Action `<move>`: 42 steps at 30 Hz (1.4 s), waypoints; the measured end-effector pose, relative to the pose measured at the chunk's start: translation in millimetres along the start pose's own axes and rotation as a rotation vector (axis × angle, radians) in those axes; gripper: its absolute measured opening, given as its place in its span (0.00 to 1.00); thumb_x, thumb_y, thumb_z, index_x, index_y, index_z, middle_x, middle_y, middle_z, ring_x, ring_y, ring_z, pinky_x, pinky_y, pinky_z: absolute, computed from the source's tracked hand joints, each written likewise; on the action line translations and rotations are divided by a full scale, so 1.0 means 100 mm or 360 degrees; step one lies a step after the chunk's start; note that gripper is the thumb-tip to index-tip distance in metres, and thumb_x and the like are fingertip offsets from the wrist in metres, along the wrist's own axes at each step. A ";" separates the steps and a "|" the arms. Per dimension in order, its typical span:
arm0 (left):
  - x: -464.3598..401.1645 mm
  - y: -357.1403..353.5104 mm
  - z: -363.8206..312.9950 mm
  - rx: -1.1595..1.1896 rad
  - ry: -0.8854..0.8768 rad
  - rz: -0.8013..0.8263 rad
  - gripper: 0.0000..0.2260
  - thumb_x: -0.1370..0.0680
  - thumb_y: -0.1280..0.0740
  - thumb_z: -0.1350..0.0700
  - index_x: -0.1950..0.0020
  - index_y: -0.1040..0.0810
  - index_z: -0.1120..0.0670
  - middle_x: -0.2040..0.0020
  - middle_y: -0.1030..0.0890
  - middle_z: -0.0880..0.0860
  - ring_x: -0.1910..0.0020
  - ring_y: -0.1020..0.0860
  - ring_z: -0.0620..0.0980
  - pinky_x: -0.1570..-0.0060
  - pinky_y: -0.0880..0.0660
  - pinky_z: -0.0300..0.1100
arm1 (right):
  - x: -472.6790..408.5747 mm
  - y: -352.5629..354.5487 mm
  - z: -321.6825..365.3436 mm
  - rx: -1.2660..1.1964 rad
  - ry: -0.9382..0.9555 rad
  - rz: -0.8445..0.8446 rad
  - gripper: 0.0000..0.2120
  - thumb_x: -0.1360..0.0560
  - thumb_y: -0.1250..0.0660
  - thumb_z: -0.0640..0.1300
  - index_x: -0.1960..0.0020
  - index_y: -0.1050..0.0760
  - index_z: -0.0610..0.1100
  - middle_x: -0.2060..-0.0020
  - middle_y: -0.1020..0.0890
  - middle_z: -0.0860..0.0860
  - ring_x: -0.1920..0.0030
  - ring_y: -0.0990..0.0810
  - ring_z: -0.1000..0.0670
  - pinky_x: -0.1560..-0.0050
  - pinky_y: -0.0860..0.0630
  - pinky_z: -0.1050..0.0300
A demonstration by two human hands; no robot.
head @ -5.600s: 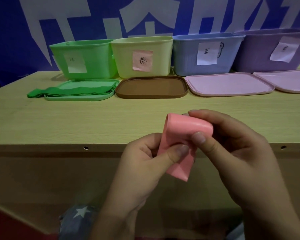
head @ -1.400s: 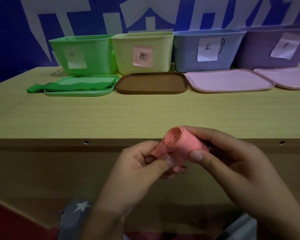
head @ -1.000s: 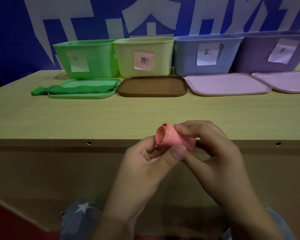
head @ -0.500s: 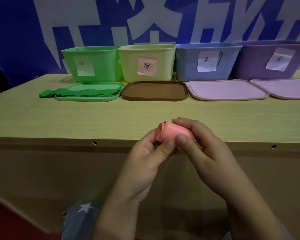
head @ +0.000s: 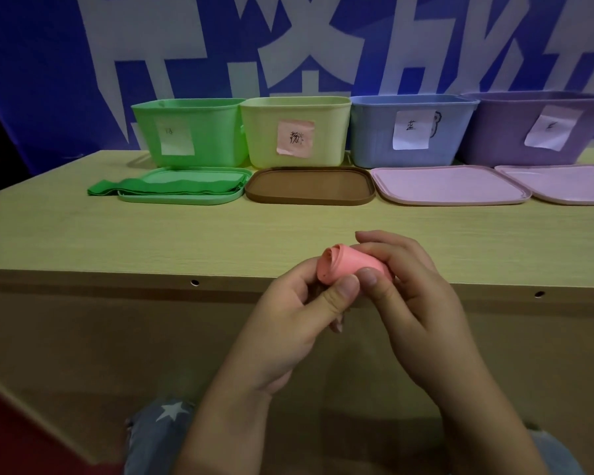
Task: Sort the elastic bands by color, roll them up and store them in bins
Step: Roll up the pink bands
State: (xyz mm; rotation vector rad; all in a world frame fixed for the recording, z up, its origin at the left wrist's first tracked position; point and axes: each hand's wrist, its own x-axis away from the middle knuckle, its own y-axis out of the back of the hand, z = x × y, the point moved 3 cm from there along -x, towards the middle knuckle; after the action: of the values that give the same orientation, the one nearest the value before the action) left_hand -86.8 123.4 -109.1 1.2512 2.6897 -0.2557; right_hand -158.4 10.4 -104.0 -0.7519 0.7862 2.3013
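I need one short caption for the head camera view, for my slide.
Both hands, left and right, hold a rolled pink band before four open bins.

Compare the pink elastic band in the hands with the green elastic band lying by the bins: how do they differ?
1. The pink band is pink; the green band is green.
2. The pink band is rolled into a coil; the green band lies flat and stretched out.
3. The pink band is held by the left hand and right hand at the table's front edge; the green band rests across the green lid, untouched.
Both are outside the bins.
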 end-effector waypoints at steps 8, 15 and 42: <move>-0.11 0.00 -0.16 -0.0198 0.0004 -0.0173 0.23 0.29 0.36 0.36 0.51 0.19 0.54 0.56 0.17 0.58 0.59 0.21 0.50 0.62 0.25 0.42 | -0.03 0.00 0.08 0.0112 0.0241 -0.0006 0.13 0.29 0.31 0.45 0.45 0.24 0.51 0.40 0.27 0.51 0.37 0.30 0.61 0.43 0.32 0.73; -0.11 -0.02 -0.34 -0.0679 -0.0284 -0.0042 0.12 0.28 0.30 0.49 0.46 0.22 0.41 0.54 0.25 0.44 0.52 0.24 0.42 0.50 0.26 0.38 | -0.04 0.07 -0.04 -0.0927 -0.0503 -0.0033 0.12 0.30 0.34 0.51 0.47 0.22 0.54 0.46 0.19 0.54 0.45 0.20 0.50 0.53 0.21 0.55; -1.43 0.47 -0.34 -0.0711 0.0016 -0.0251 0.12 0.27 0.39 0.39 0.56 0.28 0.47 0.67 0.23 0.49 0.72 0.28 0.42 0.70 0.31 0.41 | -1.33 -0.39 -0.56 -0.0553 -0.0667 -0.0128 0.22 0.32 0.41 0.66 0.61 0.26 0.46 0.67 0.22 0.51 0.67 0.24 0.59 0.68 0.26 0.61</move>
State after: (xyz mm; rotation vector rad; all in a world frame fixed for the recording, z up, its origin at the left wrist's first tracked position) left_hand 37.3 54.8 -48.4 0.9113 2.6474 0.3188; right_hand -25.2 -47.0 -66.5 -0.4059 0.1674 2.4303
